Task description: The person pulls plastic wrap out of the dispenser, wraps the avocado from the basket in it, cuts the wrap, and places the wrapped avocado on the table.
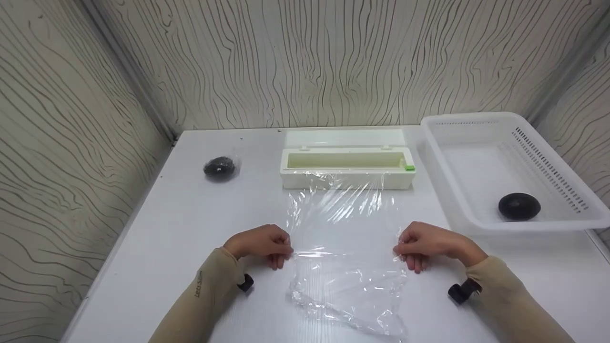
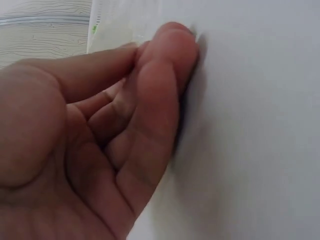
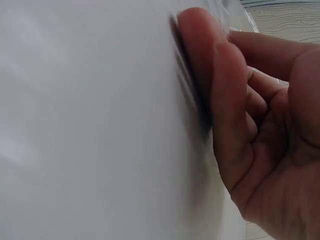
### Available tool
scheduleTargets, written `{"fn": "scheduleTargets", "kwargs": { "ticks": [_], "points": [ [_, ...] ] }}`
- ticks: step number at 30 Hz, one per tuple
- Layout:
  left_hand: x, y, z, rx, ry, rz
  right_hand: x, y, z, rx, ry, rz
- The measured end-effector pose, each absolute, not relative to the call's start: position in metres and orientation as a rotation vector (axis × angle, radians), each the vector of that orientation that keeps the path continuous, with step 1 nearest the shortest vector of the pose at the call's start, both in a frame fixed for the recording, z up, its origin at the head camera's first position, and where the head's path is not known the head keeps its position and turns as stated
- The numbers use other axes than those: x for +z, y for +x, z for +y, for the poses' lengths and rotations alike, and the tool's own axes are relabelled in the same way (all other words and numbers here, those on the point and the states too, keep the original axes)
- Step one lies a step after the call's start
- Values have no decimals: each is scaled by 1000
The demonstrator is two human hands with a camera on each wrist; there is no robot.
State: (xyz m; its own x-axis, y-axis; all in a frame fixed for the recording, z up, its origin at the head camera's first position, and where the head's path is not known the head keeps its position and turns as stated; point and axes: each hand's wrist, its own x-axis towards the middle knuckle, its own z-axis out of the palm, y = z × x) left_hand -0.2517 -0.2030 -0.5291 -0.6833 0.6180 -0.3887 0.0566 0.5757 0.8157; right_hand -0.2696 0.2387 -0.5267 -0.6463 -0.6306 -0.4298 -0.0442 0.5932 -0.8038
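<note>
A sheet of clear plastic wrap (image 1: 343, 228) stretches from the front of a white wrap dispenser box (image 1: 348, 180) toward me over the white table. At its left edge my left hand (image 1: 263, 245) pinches the film between thumb and curled fingers. My right hand (image 1: 429, 244) pinches the opposite edge at about the same height. Below the hands the film's loose end lies crumpled. The dispenser's lid stands open at the back, and a small green slider (image 1: 410, 168) sits at its right end. In both wrist views the fingertips are close to the table, with the film barely visible.
At the left on the table is a dark oval object (image 1: 219, 167) wrapped in clear film. A white plastic basket (image 1: 481, 221) stands at the right, holding another dark oval object (image 1: 519, 206). Wood-patterned walls (image 1: 267, 62) enclose the table at the back and sides.
</note>
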Motion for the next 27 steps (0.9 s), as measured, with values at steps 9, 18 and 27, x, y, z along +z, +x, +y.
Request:
{"fn": "scheduleTargets", "kwargs": {
  "ticks": [9,18,27],
  "points": [
    [-527,-256,-204,972,524,2223,-522,-274,243,-1003,-514,2183],
    [-521,-283,-200,1165,474,2373,-526,-297,239,-1302,-305,2240],
    [-521,-294,-191,1119,460,2527,-533,-298,242,-1344,-249,2276]
  ]
}}
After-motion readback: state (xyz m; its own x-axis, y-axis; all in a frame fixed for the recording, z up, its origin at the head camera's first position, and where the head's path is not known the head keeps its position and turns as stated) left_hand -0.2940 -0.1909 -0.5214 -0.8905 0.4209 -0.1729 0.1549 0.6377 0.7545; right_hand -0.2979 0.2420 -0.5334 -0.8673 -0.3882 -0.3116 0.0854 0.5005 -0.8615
